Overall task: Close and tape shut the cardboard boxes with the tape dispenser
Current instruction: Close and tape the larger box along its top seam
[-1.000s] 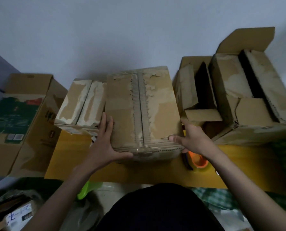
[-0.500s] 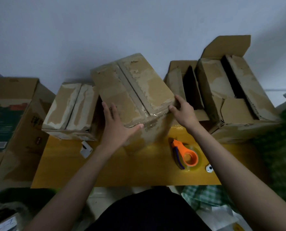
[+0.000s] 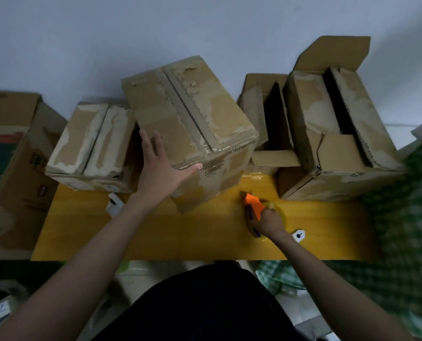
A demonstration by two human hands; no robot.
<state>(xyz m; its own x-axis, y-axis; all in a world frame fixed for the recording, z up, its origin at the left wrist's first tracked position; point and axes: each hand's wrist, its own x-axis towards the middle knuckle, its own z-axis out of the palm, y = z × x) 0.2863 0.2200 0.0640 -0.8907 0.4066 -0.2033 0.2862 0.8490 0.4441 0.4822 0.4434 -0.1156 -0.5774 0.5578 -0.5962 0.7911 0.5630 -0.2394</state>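
While the left hand (image 3: 160,168) stays spread flat on the turned, flaps-down box (image 3: 190,129), the right hand (image 3: 266,221) has dropped off it and now grips the dispenser (image 3: 253,205) near right on the yellow table (image 3: 180,232), so taping's probably next. Open boxes (image 3: 338,134) wait far right against a plain wall (image 3: 205,28).

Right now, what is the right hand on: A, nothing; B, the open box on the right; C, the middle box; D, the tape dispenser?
D: the right hand grips the orange tape dispenser on the table, while the left hand rests on the middle box.
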